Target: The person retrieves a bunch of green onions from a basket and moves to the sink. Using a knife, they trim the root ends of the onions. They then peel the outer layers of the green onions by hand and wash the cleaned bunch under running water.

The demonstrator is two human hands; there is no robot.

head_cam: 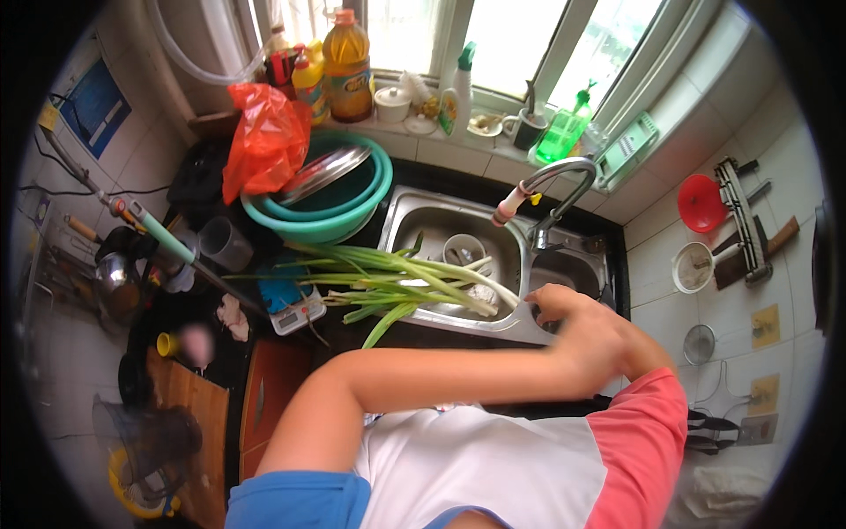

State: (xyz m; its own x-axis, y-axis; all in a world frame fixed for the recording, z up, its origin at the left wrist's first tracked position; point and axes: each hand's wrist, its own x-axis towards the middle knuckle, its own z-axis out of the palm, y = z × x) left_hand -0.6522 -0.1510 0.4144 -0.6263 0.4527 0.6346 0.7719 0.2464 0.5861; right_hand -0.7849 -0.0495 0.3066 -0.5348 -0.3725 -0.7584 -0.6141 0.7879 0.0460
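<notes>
My right hand (558, 303) hovers over the front of the small right sink basin (568, 268), its fingers loosely spread and nothing seen in them. My left arm crosses in front of my body. The blurred left hand (591, 354) lies against my right forearm near the wrist, its fingers hard to make out. Long scallions (403, 278) stretch over the stainless steel sink's (403, 218) left and front rim. Their white ends point right, close to my right fingertips. A white bowl (464, 250) with something inside stands in the large basin.
The faucet (575, 168) arches over the sink. Left are nested green basins (317, 228) with a metal lid (330, 173), a red plastic bag (264, 142) and a kitchen scale (297, 317). Bottles line the sill, including a green spray bottle (562, 135). A cleaver (740, 261) hangs right.
</notes>
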